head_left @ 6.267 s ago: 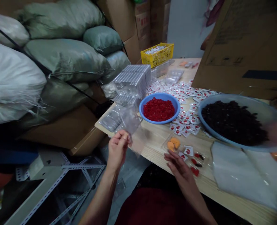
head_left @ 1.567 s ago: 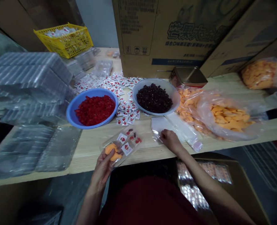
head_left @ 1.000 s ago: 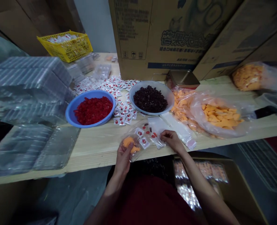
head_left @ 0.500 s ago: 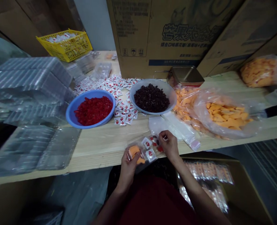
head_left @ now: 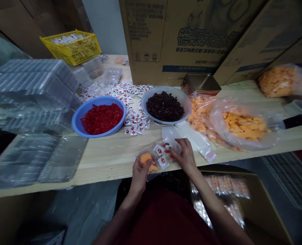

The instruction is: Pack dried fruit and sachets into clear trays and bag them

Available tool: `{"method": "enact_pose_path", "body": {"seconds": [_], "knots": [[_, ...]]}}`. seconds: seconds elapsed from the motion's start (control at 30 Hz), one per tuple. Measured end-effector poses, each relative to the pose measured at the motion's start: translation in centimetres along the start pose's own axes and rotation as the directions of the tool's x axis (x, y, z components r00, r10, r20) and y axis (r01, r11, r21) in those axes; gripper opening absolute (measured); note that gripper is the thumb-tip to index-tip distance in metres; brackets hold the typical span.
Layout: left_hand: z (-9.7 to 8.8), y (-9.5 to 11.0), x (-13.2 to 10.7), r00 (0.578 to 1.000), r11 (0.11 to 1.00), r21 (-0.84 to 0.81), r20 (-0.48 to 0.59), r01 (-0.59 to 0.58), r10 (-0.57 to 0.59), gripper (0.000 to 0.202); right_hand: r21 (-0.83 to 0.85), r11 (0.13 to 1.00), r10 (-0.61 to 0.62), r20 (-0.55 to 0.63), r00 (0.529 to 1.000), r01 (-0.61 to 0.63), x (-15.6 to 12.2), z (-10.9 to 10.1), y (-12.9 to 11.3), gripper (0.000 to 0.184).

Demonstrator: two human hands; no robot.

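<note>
A clear plastic tray (head_left: 154, 157) is held at the table's front edge. My left hand (head_left: 141, 172) closes on its left end, thumb over the orange slices (head_left: 146, 158) there. Two small white sachets (head_left: 163, 162) with red print lie in the middle compartments. Red and dark pieces (head_left: 167, 147) sit towards the right end, too small to tell exactly. My right hand (head_left: 186, 157) hovers at that end, thumb and fingers apart, thumb tip close to the red pieces; nothing shows between them.
Behind stand a blue bowl (head_left: 75, 124) of red pieces and a pale bowl (head_left: 188, 110) of dark ones. Sachets (head_left: 134, 117) lie scattered between. Orange slices fill an open bag (head_left: 265, 144) at right. Stacked clear trays (head_left: 30, 88) stand left; a carton (head_left: 265, 207) sits below.
My right hand has opened from a pinch, its thumb and fingers spreading apart over the tray's right end. My left hand stays on the tray's left end.
</note>
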State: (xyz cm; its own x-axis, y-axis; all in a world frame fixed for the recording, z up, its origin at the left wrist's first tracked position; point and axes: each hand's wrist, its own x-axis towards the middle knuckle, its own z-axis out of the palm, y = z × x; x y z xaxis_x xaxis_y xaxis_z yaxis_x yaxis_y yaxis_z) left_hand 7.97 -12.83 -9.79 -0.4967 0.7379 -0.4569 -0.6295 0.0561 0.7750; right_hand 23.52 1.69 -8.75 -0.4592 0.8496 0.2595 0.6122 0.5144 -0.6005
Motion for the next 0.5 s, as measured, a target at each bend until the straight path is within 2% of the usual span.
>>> {"method": "enact_pose_path", "body": {"seconds": [0.07,0.23,0.3,0.4,0.5], "knots": [[-0.3,0.2,0.1,1.0,1.0,-0.003,0.005,-0.016,0.016,0.054,-0.072,0.997,-0.017,0.045,0.999,0.02,0.3,-0.2,0.7,0.023],[-1.6,0.7,0.6,1.0,1.0,0.015,-0.018,-0.019,0.019,0.055,-0.123,0.992,0.032,0.162,0.986,-0.012,1.3,-0.8,1.9,0.017],[-2.0,1.0,0.8,0.999,1.0,0.012,-0.039,-0.01,0.011,0.056,-0.176,0.984,0.068,0.222,0.973,-0.029,1.8,-1.0,1.6,0.013],[-2.0,1.3,0.8,0.999,1.0,0.006,-0.04,-0.001,0.001,0.058,-0.273,0.961,0.137,0.33,0.934,-0.044,2.6,-1.0,0.7,0.017],[-1.6,1.5,0.8,0.999,1.0,0.009,-0.039,-0.003,0.003,0.059,-0.241,0.969,0.147,0.407,0.901,-0.05,3.3,-0.7,0.0,0.016]]}}
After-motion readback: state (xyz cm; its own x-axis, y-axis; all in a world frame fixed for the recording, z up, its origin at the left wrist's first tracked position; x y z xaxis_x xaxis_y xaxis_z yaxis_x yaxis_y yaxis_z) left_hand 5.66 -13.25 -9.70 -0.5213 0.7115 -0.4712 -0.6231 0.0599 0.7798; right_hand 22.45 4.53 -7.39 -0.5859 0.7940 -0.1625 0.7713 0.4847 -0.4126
